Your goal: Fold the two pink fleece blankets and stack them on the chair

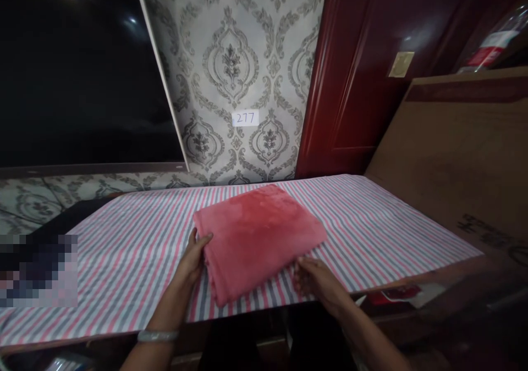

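Observation:
A folded pink plush blanket (264,233) rests at an angle on a striped cloth (136,250), with its layered edges facing left. My left hand (194,255) grips the blanket's left edge; the thumb lies on top and the other fingers are partly hidden behind the edge. Close by the blanket's lower right edge is my right hand (315,280), its fingers curled in. Whether anything is inside those fingers cannot be seen. A pale bracelet (158,336) circles my left wrist.
A large dark screen (82,79) stands at the left back, before patterned wallpaper (231,25). On the wall hangs a paper label (246,118) reading 277. To the right, a big cardboard box (462,156) borders the striped cloth, with a plastic bottle (490,49) on top.

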Action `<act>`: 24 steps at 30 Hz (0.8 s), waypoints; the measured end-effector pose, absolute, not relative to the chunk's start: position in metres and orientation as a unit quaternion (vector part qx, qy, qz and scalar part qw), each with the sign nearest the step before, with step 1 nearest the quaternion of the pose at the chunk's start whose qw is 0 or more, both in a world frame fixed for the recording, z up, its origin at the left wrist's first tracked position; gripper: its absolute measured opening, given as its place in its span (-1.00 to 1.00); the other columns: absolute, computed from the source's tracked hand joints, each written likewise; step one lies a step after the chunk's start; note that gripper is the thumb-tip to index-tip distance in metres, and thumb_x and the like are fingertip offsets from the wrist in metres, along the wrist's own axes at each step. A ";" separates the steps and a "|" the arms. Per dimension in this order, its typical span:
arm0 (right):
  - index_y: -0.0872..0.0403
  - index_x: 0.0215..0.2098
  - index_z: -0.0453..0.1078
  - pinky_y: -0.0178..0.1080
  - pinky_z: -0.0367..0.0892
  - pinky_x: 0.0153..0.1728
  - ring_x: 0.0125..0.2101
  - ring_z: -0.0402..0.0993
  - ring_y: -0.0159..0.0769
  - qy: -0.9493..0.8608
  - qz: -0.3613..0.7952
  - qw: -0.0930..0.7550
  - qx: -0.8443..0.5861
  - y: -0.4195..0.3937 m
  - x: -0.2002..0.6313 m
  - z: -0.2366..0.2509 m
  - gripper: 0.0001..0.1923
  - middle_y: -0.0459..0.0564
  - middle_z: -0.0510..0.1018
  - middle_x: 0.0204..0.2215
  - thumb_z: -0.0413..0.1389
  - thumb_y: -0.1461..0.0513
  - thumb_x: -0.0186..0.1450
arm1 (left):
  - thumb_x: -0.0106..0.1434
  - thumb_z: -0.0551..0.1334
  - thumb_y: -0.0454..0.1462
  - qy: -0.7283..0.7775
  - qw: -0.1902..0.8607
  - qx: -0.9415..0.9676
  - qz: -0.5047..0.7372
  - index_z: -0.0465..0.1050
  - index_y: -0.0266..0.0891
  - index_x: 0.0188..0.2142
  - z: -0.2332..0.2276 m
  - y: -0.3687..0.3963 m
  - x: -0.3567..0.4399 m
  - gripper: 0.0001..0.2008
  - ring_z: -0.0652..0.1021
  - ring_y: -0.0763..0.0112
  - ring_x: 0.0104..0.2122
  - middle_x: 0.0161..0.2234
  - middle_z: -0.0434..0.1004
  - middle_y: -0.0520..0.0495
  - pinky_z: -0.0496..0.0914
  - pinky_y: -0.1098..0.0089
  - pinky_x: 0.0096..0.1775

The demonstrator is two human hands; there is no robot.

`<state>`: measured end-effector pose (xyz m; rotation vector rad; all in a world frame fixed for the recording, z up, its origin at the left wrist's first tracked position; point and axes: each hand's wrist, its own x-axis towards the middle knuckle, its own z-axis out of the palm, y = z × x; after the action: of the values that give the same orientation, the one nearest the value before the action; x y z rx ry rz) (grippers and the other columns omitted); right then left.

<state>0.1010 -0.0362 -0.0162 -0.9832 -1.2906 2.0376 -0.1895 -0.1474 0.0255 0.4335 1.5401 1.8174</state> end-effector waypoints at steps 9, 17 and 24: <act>0.05 -0.13 0.45 -0.03 0.43 -0.05 -0.14 0.57 -0.06 -0.234 0.877 0.330 -0.260 -0.077 0.064 -0.018 -0.41 0.09 0.64 -0.16 0.34 -0.15 0.05 | 0.12 0.36 -0.24 0.552 0.333 0.175 0.744 0.11 0.10 0.29 0.048 -0.164 -0.141 -0.22 0.62 0.19 -0.09 0.05 0.56 -0.05 0.55 0.29 -0.13; 0.07 -0.07 0.47 0.04 0.42 0.05 -0.01 0.53 0.06 -0.222 0.837 0.385 -0.319 -0.078 0.055 -0.034 -0.42 0.10 0.64 -0.10 0.42 0.11 -0.03 | 0.08 0.44 -0.27 0.585 0.399 0.084 0.701 -0.37 0.05 0.43 0.003 -0.210 -0.158 0.17 0.68 0.22 -0.28 -0.18 0.64 -0.08 0.55 0.23 -0.20; 0.11 -0.10 0.47 0.00 0.42 0.06 0.00 0.52 0.05 -0.204 0.854 0.371 -0.302 -0.078 0.060 -0.031 -0.46 0.13 0.61 -0.02 0.43 0.12 -0.02 | 0.15 0.30 -0.30 0.571 0.428 0.070 0.697 0.42 -0.21 -0.01 0.019 -0.192 -0.220 -0.62 0.62 0.30 -0.44 -0.35 0.59 -0.09 0.54 0.30 -0.26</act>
<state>0.0601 -0.0783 -0.0311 -0.7755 -0.5239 2.1907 -0.2203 -0.1925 0.0195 0.1760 1.4256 1.7406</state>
